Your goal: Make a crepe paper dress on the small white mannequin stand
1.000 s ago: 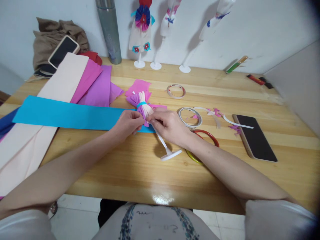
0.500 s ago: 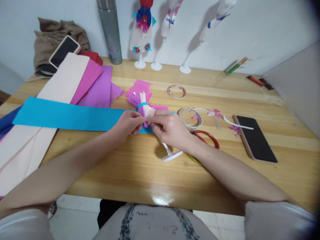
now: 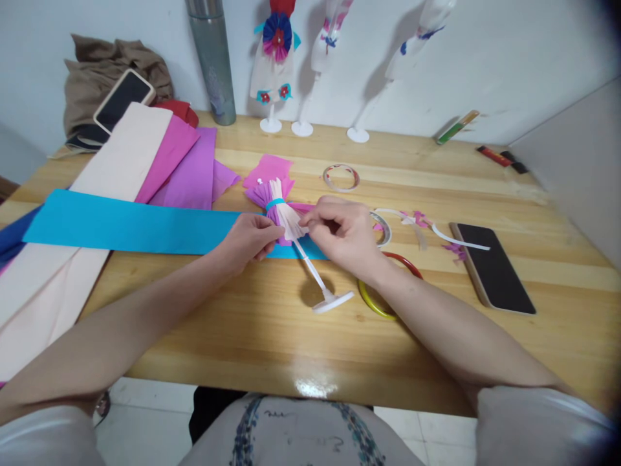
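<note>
A small paper dress (image 3: 290,223) in purple and cream, tied at its middle with a turquoise band, lies on a white stand (image 3: 317,278) whose round base tips toward me. My left hand (image 3: 252,241) pinches the purple edge of the dress's skirt at its left side. At the right edge of the skirt, my right hand (image 3: 342,236) has its thumb and forefinger closed on the cream paper. Beneath the dress runs a long turquoise paper strip (image 3: 145,223), and a pink paper piece (image 3: 269,171) sits just behind it.
Rolls of tape (image 3: 341,177) and red and yellow rings (image 3: 378,304) lie near my right hand. A phone (image 3: 492,268) is farther right. Cream, pink and purple paper (image 3: 130,149) covers the left side. Along the wall stand a flask (image 3: 213,71) and dressed figures (image 3: 276,65).
My right hand has moved up and to the right, drawing the skirt's cream edge outward and uncovering the stand's stem. My left hand has stayed nearly still.
</note>
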A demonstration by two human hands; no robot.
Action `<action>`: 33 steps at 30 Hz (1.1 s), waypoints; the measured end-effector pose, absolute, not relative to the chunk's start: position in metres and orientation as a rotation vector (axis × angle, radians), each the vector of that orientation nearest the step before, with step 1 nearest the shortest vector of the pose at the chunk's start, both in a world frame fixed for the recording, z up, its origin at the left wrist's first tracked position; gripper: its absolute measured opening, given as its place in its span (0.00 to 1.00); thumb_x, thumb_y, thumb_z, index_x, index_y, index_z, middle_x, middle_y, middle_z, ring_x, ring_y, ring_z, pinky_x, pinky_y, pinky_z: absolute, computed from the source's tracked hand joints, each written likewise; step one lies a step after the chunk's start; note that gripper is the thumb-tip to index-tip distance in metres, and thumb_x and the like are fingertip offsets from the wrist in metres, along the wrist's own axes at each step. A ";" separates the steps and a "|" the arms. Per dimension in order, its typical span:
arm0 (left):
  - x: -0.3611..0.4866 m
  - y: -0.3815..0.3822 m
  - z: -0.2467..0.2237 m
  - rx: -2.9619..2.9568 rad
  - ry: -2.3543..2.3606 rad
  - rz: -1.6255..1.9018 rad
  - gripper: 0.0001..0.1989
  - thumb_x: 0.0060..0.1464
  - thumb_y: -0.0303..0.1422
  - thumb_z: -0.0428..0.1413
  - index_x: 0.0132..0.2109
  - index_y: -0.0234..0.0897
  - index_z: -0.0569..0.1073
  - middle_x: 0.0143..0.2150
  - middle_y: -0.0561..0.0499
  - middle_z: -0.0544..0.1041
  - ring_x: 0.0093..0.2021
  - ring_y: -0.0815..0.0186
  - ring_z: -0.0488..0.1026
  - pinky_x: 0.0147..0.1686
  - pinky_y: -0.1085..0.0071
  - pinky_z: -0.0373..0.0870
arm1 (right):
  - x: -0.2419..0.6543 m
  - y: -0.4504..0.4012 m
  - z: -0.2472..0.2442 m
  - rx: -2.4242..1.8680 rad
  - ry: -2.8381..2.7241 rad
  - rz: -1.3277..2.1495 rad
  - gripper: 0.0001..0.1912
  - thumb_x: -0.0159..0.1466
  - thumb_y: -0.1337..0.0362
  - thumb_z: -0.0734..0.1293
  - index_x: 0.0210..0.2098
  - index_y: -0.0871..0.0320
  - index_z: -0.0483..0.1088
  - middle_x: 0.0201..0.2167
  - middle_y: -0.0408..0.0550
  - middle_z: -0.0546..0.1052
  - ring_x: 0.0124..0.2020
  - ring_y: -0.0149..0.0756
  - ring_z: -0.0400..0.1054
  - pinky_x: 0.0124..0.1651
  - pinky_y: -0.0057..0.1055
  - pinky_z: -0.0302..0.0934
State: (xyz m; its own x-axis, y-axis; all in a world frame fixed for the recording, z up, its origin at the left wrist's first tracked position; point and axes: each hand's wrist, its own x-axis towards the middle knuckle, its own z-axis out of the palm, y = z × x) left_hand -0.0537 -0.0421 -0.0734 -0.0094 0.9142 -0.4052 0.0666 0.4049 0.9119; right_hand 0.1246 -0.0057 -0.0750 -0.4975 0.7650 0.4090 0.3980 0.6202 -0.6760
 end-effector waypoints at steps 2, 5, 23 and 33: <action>-0.054 -0.042 -0.073 0.912 1.419 0.861 0.23 0.60 0.26 0.55 0.17 0.35 0.65 0.11 0.58 0.64 0.10 0.78 0.55 0.11 0.78 0.44 | 0.126 -0.001 -0.074 -0.975 -2.097 0.668 0.12 0.59 0.74 0.62 0.26 0.55 0.75 0.26 0.47 0.77 0.27 0.36 0.69 0.32 0.34 0.61; -0.055 -0.042 -0.072 0.879 1.436 0.846 0.22 0.63 0.30 0.55 0.19 0.35 0.67 0.12 0.57 0.66 0.09 0.78 0.56 0.10 0.78 0.44 | 0.126 0.004 -0.071 -1.084 -2.116 0.643 0.13 0.59 0.74 0.62 0.27 0.55 0.75 0.27 0.48 0.78 0.29 0.38 0.70 0.33 0.35 0.61; -0.059 -0.048 -0.071 1.277 1.589 0.902 0.18 0.57 0.27 0.56 0.19 0.37 0.65 0.15 0.57 0.65 0.16 0.75 0.58 0.19 0.74 0.52 | 0.127 -0.001 -0.078 -0.832 -2.615 0.396 0.19 0.61 0.72 0.60 0.45 0.57 0.79 0.39 0.51 0.75 0.35 0.37 0.68 0.36 0.31 0.57; -0.056 -0.053 -0.077 1.461 1.597 0.959 0.16 0.53 0.31 0.56 0.20 0.36 0.64 0.18 0.58 0.62 0.21 0.74 0.57 0.21 0.75 0.51 | 0.124 -0.002 -0.074 -1.058 -2.465 0.402 0.12 0.59 0.71 0.61 0.33 0.59 0.77 0.33 0.50 0.75 0.31 0.37 0.67 0.35 0.32 0.57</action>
